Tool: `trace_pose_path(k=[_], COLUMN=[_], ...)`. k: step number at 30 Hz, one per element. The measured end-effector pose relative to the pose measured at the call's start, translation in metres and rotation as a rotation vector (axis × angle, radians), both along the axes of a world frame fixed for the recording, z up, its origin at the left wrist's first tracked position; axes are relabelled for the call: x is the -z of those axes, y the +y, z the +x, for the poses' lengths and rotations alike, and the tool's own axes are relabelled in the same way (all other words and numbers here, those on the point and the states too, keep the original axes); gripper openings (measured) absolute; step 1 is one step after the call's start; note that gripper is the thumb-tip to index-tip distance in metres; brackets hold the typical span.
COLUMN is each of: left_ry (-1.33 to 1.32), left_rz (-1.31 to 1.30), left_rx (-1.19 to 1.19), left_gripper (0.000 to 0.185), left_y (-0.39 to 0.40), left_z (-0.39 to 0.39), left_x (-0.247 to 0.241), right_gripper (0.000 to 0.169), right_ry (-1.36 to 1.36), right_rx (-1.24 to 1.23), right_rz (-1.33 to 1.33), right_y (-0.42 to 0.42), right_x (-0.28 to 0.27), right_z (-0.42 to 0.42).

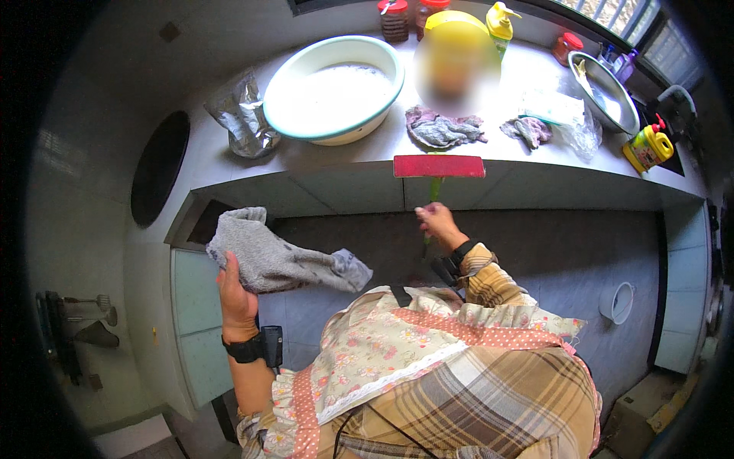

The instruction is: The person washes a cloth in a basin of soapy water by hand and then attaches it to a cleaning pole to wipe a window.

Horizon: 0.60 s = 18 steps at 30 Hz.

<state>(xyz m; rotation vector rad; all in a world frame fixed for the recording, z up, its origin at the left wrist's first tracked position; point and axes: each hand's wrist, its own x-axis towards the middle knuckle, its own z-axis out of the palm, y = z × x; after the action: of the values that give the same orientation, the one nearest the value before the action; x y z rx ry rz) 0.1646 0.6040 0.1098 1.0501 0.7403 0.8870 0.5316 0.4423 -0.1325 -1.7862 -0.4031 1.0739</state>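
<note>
A grey terry cloth (pixel 269 252) hangs from my left hand (pixel 236 304), the thumb pressed over its near side. Its far end droops to the right, in front of my apron. My right hand (pixel 440 225) grips the green handle (pixel 436 188) of a cleaning tool, probably a squeegee. Its wide, flat red head (pixel 439 166) is at the counter's front edge; whether it touches cannot be told. Just behind that head lies a crumpled grey-and-pink rag (pixel 444 127). A smaller rag (pixel 527 131) rests to its right.
On the counter (pixel 344 160) stand a white basin (pixel 334 127) with a teal rim, a foil bag (pixel 249 123), a steel bowl (pixel 602 92) and a yellow bottle (pixel 648 148). A yellow item behind is blurred. A white bucket (pixel 617 303) stands on the floor at right.
</note>
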Motion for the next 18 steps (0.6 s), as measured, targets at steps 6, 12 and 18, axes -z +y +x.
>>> trace_pose_path(k=[6,12,18], left_ry=[0.023,0.111,0.501], left_rz=[0.055,0.095,0.277], left_rx=[0.037,0.033,0.016], left_gripper=[0.048,0.044,0.038], left_y=[-0.014,-0.026,-0.03], left_z=[0.006,0.016,0.013], left_x=[-0.026,-0.051,-0.083], right_gripper=[0.053,0.035,0.022], right_ry=[-0.681,-0.769,-0.667], right_rx=[0.117,-0.376,-0.583], right_rz=[-0.04,-0.007,0.47], right_y=[-0.002,0.032,0.043], right_x=[0.137,0.126,0.075], right_z=[0.083,0.116,0.049])
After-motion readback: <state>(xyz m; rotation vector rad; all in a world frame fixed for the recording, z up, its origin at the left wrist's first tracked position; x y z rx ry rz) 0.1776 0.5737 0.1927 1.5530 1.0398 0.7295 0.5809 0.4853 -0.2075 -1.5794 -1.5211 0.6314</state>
